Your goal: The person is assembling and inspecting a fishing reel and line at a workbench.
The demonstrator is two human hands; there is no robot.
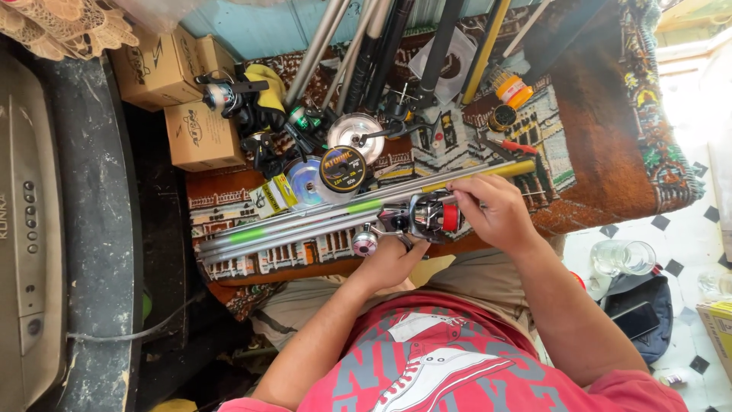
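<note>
Fishing reel (pixel 428 216) is sitting on the grey rod (pixel 320 221) across our lap, so it looks already mounted (we cannot see how tight). Our left hand (pixel 393 263) is curling closed around the reel's handle knob (pixel 364 243). Our right hand (pixel 496 210) is gripping the rod just right of the reel, fingers closed. Winding line looks like what is left. Spools of line (pixel 341 169) are crowding the far side; the open floor (pixel 679 244) is lying to the right.
</note>
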